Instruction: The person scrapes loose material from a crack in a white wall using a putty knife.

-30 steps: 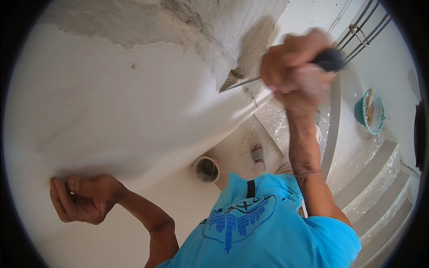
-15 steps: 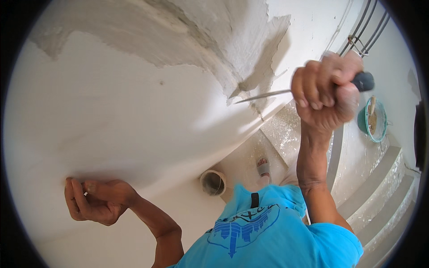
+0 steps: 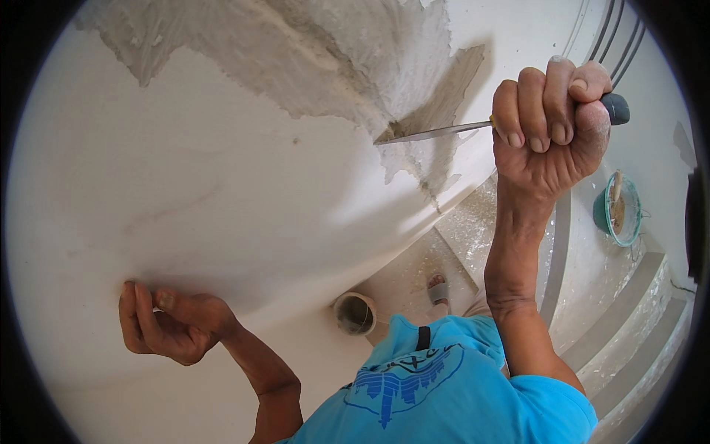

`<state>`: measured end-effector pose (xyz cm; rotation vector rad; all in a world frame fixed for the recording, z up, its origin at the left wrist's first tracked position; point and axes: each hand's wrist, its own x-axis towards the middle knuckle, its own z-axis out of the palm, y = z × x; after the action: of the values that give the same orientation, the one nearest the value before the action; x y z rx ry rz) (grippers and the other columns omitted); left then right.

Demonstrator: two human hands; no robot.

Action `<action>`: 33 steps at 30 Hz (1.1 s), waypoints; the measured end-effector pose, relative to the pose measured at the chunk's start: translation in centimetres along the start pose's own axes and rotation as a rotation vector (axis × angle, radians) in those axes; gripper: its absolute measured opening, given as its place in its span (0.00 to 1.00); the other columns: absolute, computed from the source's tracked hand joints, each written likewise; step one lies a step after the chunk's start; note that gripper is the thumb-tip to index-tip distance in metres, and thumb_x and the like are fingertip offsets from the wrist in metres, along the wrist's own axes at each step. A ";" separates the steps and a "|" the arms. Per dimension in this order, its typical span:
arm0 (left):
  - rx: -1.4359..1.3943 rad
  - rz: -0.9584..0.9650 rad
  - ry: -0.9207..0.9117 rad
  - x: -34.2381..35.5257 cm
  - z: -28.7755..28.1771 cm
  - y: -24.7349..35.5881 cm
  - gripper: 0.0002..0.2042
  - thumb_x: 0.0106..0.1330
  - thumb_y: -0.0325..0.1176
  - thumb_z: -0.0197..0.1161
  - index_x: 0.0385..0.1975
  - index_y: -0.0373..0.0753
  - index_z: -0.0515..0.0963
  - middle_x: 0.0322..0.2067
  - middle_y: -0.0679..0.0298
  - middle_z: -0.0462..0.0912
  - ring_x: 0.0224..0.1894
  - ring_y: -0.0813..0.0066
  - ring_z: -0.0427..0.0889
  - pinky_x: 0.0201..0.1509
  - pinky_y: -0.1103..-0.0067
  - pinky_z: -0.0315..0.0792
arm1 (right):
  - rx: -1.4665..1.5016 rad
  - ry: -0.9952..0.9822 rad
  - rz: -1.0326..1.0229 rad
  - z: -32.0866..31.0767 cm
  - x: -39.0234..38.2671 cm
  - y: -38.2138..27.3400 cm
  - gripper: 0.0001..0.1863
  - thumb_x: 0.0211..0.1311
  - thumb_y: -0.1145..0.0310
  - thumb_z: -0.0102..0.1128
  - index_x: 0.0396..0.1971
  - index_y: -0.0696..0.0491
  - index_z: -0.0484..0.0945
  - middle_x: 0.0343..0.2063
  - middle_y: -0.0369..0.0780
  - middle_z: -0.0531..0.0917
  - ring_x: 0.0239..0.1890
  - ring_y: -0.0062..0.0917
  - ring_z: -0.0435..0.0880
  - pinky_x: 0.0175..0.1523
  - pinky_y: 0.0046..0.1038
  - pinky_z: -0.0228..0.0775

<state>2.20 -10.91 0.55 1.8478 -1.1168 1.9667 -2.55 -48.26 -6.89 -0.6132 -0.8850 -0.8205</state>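
My right hand (image 3: 551, 126) is closed around the dark handle of a scraper (image 3: 436, 133), whose thin metal blade shows nearly edge-on. The blade points left, and its tip meets the ragged border of a grey bare patch (image 3: 310, 81) in the white wall (image 3: 222, 192). Pale dust covers parts of the fingers and thumb. At the lower left my left hand (image 3: 174, 318) is loosely closed against the wall, fingers curled toward the thumb. Nothing shows in it.
A bucket (image 3: 355, 313) stands on the floor below, near a sandalled foot (image 3: 438, 287). To the right, a teal basin (image 3: 617, 211) holds a handled tool. Steps (image 3: 614, 318) spattered with white run down the right side. Dark conduits (image 3: 621, 44) rise at the upper right.
My right hand has moved up and slightly right, bringing the scraper's tip up and left along the patch border. My left hand has shifted slightly up and right.
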 end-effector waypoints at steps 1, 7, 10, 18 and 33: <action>0.010 -0.001 -0.003 0.1 0.0 0.1 0.08 0.70 0.24 0.57 0.43 0.27 0.78 0.46 0.51 0.74 0.43 0.66 0.79 0.37 0.77 0.74 | -0.013 -0.020 -0.001 0.0 0.1 0.0 0.09 0.70 0.68 0.52 0.42 0.55 0.79 0.18 0.32 0.70 0.18 0.16 0.68 0.24 0.23 0.67; 0.023 -0.030 -0.014 -0.1 -0.1 0.2 0.08 0.69 0.23 0.56 0.41 0.24 0.78 0.47 0.51 0.73 0.44 0.65 0.79 0.43 0.75 0.75 | -0.069 -0.056 0.022 0.3 2.2 -1.7 0.10 0.71 0.68 0.51 0.42 0.56 0.79 0.19 0.32 0.70 0.18 0.16 0.67 0.25 0.23 0.67; 0.021 -0.049 -0.007 -0.2 0.2 0.4 0.08 0.69 0.22 0.55 0.40 0.23 0.78 0.47 0.52 0.72 0.44 0.64 0.78 0.45 0.73 0.75 | -0.007 -0.024 0.043 0.1 1.8 -0.4 0.10 0.71 0.69 0.51 0.43 0.57 0.78 0.19 0.32 0.70 0.18 0.16 0.67 0.24 0.23 0.67; 0.021 -0.032 -0.011 0.0 0.0 0.6 0.08 0.69 0.21 0.55 0.40 0.23 0.78 0.46 0.52 0.72 0.45 0.64 0.78 0.45 0.74 0.76 | -0.036 -0.164 0.044 0.5 3.3 0.5 0.12 0.72 0.69 0.47 0.45 0.59 0.77 0.18 0.32 0.68 0.18 0.15 0.66 0.23 0.20 0.65; 0.044 -0.043 -0.012 0.2 -0.1 0.7 0.07 0.68 0.21 0.55 0.40 0.23 0.78 0.46 0.52 0.72 0.45 0.64 0.79 0.45 0.73 0.77 | 0.033 -0.050 0.038 1.0 4.5 1.4 0.09 0.67 0.69 0.59 0.37 0.58 0.70 0.14 0.35 0.66 0.11 0.16 0.65 0.13 0.21 0.64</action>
<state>1.64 -11.43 0.51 1.8923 -1.0364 1.9737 -0.17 -48.35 -2.76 -0.6216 -0.9278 -0.7581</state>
